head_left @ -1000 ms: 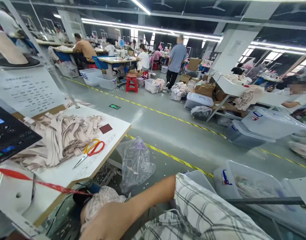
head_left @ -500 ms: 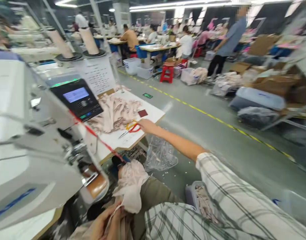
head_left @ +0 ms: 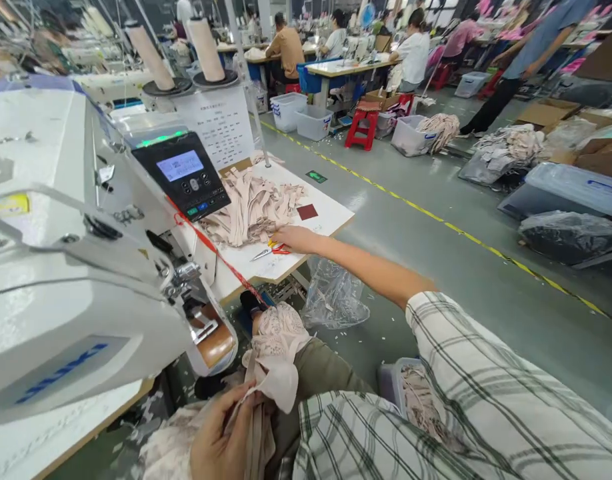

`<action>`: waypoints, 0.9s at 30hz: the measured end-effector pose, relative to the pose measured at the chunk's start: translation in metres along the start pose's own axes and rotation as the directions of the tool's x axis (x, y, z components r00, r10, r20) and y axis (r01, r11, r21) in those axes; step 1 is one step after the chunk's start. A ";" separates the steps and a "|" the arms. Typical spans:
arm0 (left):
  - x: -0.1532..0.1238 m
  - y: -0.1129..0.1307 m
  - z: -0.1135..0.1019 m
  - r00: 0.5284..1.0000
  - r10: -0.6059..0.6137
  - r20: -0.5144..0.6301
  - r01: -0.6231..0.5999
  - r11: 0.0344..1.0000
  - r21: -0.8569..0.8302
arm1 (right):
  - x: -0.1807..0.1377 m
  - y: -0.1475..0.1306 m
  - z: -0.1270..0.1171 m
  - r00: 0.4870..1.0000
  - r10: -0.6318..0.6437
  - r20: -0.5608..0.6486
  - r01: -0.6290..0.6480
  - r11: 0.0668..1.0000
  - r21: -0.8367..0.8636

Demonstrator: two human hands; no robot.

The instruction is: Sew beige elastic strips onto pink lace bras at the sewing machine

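Observation:
My left hand [head_left: 223, 423], low in view, pinches the edge of a beige bra [head_left: 281, 383] with a smooth cup and lace, draped over my lap. My right hand [head_left: 295, 239] is stretched out across the small table, fingers extended and pointing left. Its fingertips are at the near edge of a heap of beige fabric straps [head_left: 249, 207]; I see nothing held in them. Beneath that hand lie scissors [head_left: 272, 251] with red and yellow handles, the grips partly covered by it. A dark red square [head_left: 307, 212] lies just beyond the hand.
A white sewing machine [head_left: 86, 293] with a control panel [head_left: 181, 173] and a hanging red ribbon [head_left: 221, 257] fills the left. Thread cones [head_left: 206, 50] stand behind. A plastic bag [head_left: 336, 293] hangs below the table edge; a bin [head_left: 393, 387] of beige pieces sits beside me. Co-workers sit beyond.
My right hand has moved left from beside the scissors' handles to over them, nearer the strap heap. My left hand keeps hold of the bra. The view has shifted left.

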State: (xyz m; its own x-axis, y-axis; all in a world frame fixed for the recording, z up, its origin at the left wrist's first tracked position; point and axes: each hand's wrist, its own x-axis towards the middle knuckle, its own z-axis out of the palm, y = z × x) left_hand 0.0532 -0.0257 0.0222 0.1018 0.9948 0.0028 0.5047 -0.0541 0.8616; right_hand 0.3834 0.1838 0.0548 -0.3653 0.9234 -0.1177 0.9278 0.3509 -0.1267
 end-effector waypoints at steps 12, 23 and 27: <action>0.007 -0.026 -0.020 0.998 -0.056 -0.005 0.053 0.971 -0.235 | -0.127 -0.095 0.048 0.968 -0.122 -0.217 0.209 0.872 0.442; 0.003 -0.028 -0.024 0.996 -0.073 0.047 0.084 0.952 -0.293 | -0.130 -0.149 0.058 0.953 -0.293 -0.074 0.290 0.816 0.499; 0.003 -0.029 -0.024 0.994 -0.098 0.044 0.107 0.936 -0.334 | -0.129 -0.153 0.057 0.949 -0.307 -0.069 0.299 0.813 0.500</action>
State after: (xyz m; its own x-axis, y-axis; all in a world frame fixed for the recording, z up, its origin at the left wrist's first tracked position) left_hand 0.0181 -0.0191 0.0094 0.0894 0.9906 -0.1034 0.1970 0.0842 0.9768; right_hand 0.2839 0.0024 0.0336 -0.6263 0.7796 -0.0050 0.6069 0.4835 -0.6308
